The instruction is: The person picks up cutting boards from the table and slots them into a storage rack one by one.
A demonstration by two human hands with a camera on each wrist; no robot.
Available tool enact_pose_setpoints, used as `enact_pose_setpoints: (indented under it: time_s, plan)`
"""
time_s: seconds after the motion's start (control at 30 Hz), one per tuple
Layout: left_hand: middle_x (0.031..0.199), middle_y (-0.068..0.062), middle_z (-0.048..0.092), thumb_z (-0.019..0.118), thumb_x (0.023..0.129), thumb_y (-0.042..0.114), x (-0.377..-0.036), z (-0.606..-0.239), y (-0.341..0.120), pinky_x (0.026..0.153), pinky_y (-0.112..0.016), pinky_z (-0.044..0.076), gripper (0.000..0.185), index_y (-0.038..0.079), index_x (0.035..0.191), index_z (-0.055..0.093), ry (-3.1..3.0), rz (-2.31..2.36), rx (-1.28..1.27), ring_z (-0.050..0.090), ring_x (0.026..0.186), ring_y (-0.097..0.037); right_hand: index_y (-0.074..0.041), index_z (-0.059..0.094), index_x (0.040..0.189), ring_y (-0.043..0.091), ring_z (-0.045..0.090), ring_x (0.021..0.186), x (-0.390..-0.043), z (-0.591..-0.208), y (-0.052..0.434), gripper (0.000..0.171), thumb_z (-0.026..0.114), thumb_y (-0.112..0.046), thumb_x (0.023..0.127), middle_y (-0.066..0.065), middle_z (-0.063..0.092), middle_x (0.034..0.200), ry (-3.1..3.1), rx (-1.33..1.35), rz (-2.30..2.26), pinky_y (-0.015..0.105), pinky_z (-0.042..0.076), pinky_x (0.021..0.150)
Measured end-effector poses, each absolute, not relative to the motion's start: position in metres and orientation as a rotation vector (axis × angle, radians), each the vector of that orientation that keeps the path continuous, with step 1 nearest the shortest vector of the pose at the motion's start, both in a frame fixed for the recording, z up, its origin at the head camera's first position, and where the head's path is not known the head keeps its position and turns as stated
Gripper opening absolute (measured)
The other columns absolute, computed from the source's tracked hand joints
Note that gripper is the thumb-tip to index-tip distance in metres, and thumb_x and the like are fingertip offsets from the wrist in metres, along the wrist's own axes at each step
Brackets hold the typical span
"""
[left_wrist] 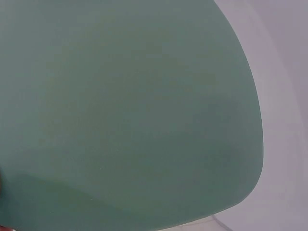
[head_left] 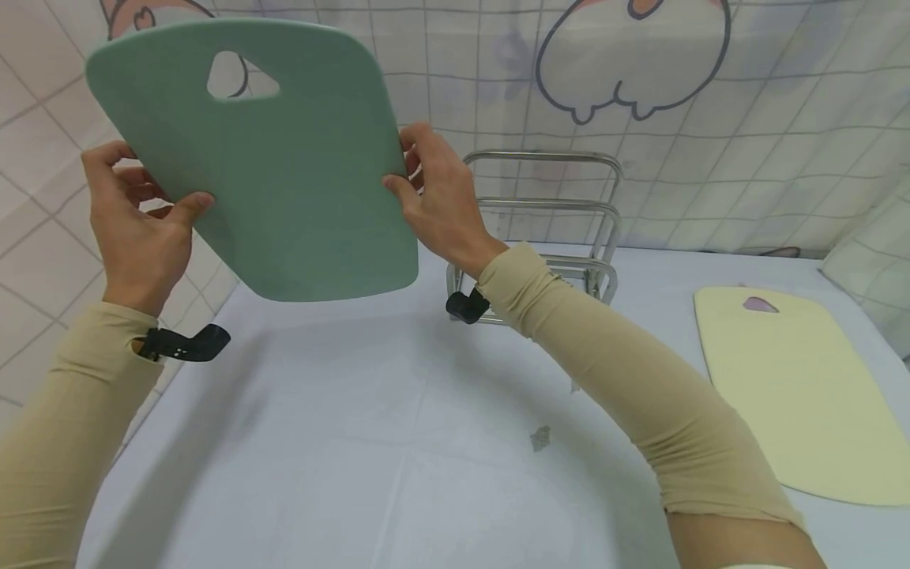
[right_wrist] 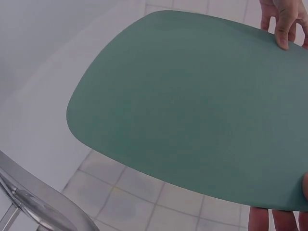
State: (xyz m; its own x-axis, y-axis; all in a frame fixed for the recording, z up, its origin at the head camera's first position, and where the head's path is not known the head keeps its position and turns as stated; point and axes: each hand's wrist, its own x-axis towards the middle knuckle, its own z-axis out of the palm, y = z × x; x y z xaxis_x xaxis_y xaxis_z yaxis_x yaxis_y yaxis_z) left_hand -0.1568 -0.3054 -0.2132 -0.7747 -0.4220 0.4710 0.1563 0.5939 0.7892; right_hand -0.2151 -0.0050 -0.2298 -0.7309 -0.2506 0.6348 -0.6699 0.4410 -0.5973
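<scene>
A green cutting board (head_left: 306, 174) with a rounded triangular handle hole is held up above the table, its hole end upward. My left hand (head_left: 145, 229) grips its left edge, thumb on the near face. On the opposite edge, my right hand (head_left: 444, 197) pinches the board between thumb and fingers. The left wrist view is mostly filled by the green cutting board (left_wrist: 139, 115). In the right wrist view the green cutting board (right_wrist: 183, 106) hides part of the left hand (right_wrist: 286, 19), and the right hand's fingers (right_wrist: 284, 220) show below its edge.
A metal wire rack (head_left: 543, 204) stands at the back of the table, just beyond the right forearm. On the right a pale yellow cutting board (head_left: 796, 395) lies flat on the white tabletop (head_left: 320, 442). A checked curtain (head_left: 782, 158) with cartoon prints hangs behind.
</scene>
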Motion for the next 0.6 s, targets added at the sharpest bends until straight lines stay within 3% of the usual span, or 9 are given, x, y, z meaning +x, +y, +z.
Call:
enact_pose_setpoints:
  time_s: [0.6]
  plan:
    - [0.107, 0.022, 0.049, 0.074, 0.093, 0.009, -0.1591, -0.2058, -0.3029, 0.087, -0.017, 0.047, 0.062, 0.036, 0.140, 0.043, -2.184, -1.154, 0.199, 0.055, 0.101, 0.001, -0.005, 0.055, 0.120, 0.021, 0.062, 0.086, -0.2179, -0.2227, -0.0032, 0.026, 0.069, -0.012, 0.098, 0.010, 0.059, 0.097, -2.233, 0.779, 1.215, 0.033, 0.055, 0.082]
